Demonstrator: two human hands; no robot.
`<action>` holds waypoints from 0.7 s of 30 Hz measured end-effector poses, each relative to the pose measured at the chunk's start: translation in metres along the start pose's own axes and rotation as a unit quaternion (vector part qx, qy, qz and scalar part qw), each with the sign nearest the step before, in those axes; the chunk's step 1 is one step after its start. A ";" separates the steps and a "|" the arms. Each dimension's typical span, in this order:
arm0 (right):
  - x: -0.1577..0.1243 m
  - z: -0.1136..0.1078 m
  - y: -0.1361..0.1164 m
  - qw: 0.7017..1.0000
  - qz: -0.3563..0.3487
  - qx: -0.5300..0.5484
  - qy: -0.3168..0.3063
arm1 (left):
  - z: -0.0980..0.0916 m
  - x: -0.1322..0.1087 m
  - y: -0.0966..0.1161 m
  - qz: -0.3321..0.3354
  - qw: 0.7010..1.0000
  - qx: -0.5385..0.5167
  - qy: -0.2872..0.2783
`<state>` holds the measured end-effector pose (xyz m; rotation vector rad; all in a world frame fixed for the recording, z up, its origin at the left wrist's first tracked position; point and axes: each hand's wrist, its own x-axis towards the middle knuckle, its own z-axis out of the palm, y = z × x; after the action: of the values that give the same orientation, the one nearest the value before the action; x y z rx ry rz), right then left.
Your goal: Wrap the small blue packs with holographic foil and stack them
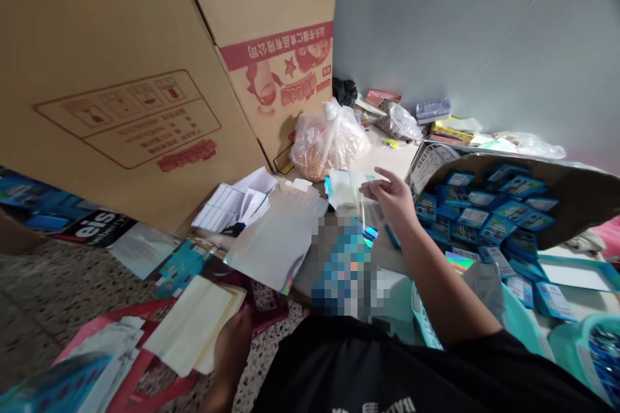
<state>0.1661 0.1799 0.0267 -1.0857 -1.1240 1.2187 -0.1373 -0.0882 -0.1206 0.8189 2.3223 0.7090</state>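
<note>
Low on the left, my left hand (235,339) is closed on the edge of a few cream paper sheets (194,322), above a red plastic stool or basket. My right hand (390,197) reaches over the table with the index finger stretched out. Its thumb and other fingers are pinched at a thin clear plastic piece (359,197), whose exact shape is hard to make out. Below that hand lies a blue printed item, largely blurred out by pixelation. A silvery holographic sheet (276,235) lies between my hands, and pale cards (341,190) are just beyond the right hand.
Large cardboard boxes (106,77) stand at the left and back. A tied bag of light brown pieces (329,142) sits beside them. On the right, a cardboard box (581,177) holds several small blue packs (498,229). Turquoise baskets (526,319) stand near my right arm.
</note>
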 end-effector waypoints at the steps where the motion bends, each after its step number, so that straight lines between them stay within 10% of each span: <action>1: -0.015 0.006 -0.014 0.999 0.014 0.037 -0.025 | 0.002 0.008 0.012 -0.001 0.999 -0.041 -0.003; 6: -0.085 0.022 -0.052 0.951 0.161 0.183 -0.188 | 0.030 0.016 0.103 0.053 0.945 -0.298 -0.126; 9: -0.107 0.022 -0.053 0.943 0.200 0.193 -0.184 | 0.033 -0.011 0.153 0.071 0.892 -0.374 -0.244; 12: -0.117 0.023 -0.047 0.949 0.212 0.156 -0.174 | 0.020 -0.044 0.179 0.016 0.708 -0.534 -0.461; 14: -0.118 0.024 -0.042 0.945 0.226 0.148 -0.186 | 0.011 -0.057 0.183 -0.010 0.662 -0.574 -0.482; 21: -0.111 0.016 -0.034 0.968 0.163 0.142 -0.125 | 0.009 -0.044 0.174 -0.029 0.800 -0.555 -0.226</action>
<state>0.1521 0.0675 0.0569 -0.9356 -0.9385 1.7584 -0.0368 0.0004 -0.0014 0.2798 1.1393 1.4286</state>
